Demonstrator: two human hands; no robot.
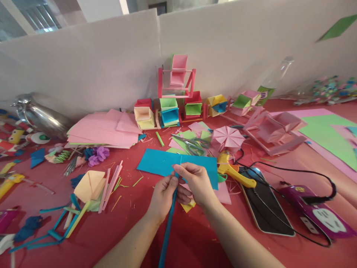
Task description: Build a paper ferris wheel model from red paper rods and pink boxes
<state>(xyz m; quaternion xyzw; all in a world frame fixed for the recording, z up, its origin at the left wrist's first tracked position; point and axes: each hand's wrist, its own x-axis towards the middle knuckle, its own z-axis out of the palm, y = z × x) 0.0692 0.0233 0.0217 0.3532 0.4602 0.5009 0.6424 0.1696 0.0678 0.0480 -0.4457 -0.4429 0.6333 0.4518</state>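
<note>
A long, narrow blue paper strip (pixel 168 227) runs from my fingers down to the bottom edge of the view. My left hand (pixel 162 195) pinches it between thumb and fingers. Just above, my right hand (pixel 196 180) grips the strip's upper part with thumb and forefinger, its other fingers curled behind. The strip's tip reaches over a blue paper sheet (pixel 156 162) lying on the table beyond my hands. Partly under my right hand lies a small yellow paper piece (pixel 189 206). A yellow glue gun (pixel 237 173) rests to the right of the sheet.
Scissors (pixel 192 143) lie on paper scraps behind the sheet. Folded paper boxes on stands (pixel 170 111) line the wall. A phone (pixel 264 204), cable and purple power strip (pixel 320 214) are at right. Pink sheets (pixel 103 128), blue paper sticks (pixel 57 223) and a metal jug (pixel 46 117) are at left.
</note>
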